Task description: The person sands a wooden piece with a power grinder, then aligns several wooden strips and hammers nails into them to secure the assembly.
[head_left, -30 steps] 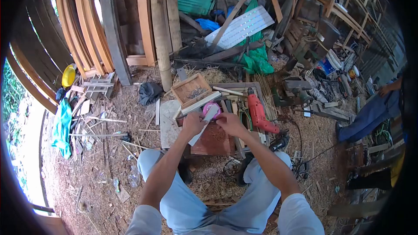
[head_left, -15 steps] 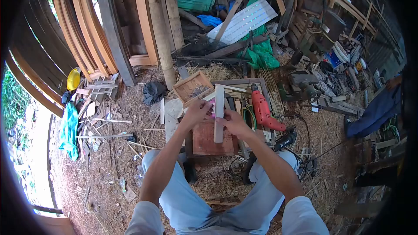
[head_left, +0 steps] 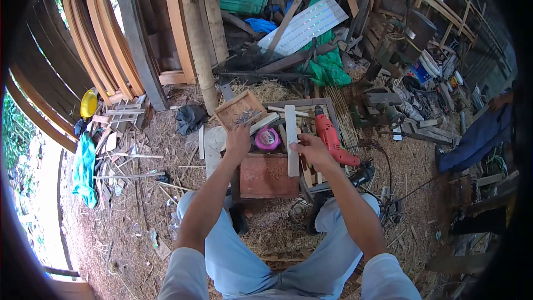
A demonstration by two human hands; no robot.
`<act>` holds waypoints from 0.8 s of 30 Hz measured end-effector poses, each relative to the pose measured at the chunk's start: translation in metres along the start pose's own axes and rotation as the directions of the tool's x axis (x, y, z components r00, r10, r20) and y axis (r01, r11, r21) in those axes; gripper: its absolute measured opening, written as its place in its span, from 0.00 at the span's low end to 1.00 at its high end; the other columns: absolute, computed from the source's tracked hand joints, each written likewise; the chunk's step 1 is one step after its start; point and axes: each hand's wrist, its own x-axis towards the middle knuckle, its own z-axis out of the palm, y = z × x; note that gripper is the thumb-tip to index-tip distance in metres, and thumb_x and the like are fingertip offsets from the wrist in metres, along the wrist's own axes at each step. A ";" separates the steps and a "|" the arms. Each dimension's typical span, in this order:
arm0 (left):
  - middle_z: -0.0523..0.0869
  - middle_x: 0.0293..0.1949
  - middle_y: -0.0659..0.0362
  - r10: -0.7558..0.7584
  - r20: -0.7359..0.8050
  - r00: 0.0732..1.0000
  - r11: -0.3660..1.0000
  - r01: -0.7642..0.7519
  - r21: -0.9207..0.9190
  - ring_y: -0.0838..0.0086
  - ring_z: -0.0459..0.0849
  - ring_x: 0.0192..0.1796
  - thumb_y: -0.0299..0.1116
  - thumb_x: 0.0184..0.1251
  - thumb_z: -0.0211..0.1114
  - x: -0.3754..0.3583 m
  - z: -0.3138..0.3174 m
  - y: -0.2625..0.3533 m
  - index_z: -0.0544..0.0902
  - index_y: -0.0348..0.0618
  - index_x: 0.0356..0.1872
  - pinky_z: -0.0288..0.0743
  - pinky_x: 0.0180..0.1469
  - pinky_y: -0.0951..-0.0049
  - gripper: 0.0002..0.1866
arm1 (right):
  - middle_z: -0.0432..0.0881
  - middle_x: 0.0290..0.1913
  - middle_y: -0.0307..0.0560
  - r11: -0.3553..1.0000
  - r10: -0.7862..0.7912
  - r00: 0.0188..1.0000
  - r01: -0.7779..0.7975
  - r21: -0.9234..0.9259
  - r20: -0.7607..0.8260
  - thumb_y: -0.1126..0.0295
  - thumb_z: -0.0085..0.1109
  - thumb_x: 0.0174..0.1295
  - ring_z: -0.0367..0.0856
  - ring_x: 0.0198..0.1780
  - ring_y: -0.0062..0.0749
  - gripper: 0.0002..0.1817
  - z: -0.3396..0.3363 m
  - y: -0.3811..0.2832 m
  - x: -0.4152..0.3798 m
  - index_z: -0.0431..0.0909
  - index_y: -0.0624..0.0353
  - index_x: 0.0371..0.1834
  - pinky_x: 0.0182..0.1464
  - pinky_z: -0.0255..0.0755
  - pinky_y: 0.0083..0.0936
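My right hand [head_left: 314,151] is closed on a pale wooden strip [head_left: 291,139], held lengthwise away from me above the small workbench. At the near edge of a shallow wooden tray [head_left: 225,114] is my left hand [head_left: 239,140]. Its fingers reach in by a heap of small grey pieces, like nails [head_left: 248,115]; the fingertips are too small to make out. Between my hands sits a round pink container [head_left: 268,139]. Closer to me lies a reddish-brown board [head_left: 269,176]. A red power drill [head_left: 335,139] rests just right of my right hand.
Wood shavings cover the floor [head_left: 144,233]. Dark cables [head_left: 390,172] run right of the bench. A person in dark blue clothing [head_left: 477,139] is at the right edge. Curved wooden frames [head_left: 100,28] lean at the back left, and a machine [head_left: 383,105] stands at right.
My left hand has left the wooden strip and moved left to the tray. The strip, still in my right hand, has shifted right, uncovering the pink container.
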 end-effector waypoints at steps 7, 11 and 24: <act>0.81 0.42 0.44 -0.106 -0.051 0.993 0.949 0.086 -0.303 0.50 0.79 0.49 0.24 0.51 0.59 -0.007 -0.024 0.006 0.79 0.38 0.42 0.74 0.50 0.55 0.14 | 0.76 0.37 0.45 0.914 0.203 0.979 -0.191 0.359 0.004 0.63 0.51 0.66 0.76 0.29 0.29 0.19 -0.002 -0.017 -0.011 0.67 0.63 0.55 0.27 0.73 0.25; 0.80 0.43 0.42 -0.181 -0.019 0.983 0.850 0.146 -0.505 0.46 0.76 0.51 0.29 0.59 0.57 -0.017 -0.045 0.004 0.77 0.33 0.42 0.71 0.52 0.55 0.12 | 0.71 0.32 0.40 0.876 0.201 0.977 -0.209 0.435 0.065 0.58 0.48 0.69 0.73 0.26 0.27 0.18 -0.006 -0.011 -0.006 0.68 0.61 0.51 0.28 0.74 0.25; 0.75 0.28 0.64 -0.335 0.363 0.870 -0.041 0.371 -0.928 0.82 0.75 0.27 0.54 0.74 0.46 -0.116 -0.050 0.043 0.76 0.42 0.47 0.73 0.27 0.77 0.24 | 0.71 0.27 0.40 0.844 -0.139 0.980 0.043 0.535 0.139 0.53 0.40 0.72 0.66 0.19 0.21 0.16 0.031 0.020 -0.053 0.64 0.53 0.51 0.19 0.65 0.23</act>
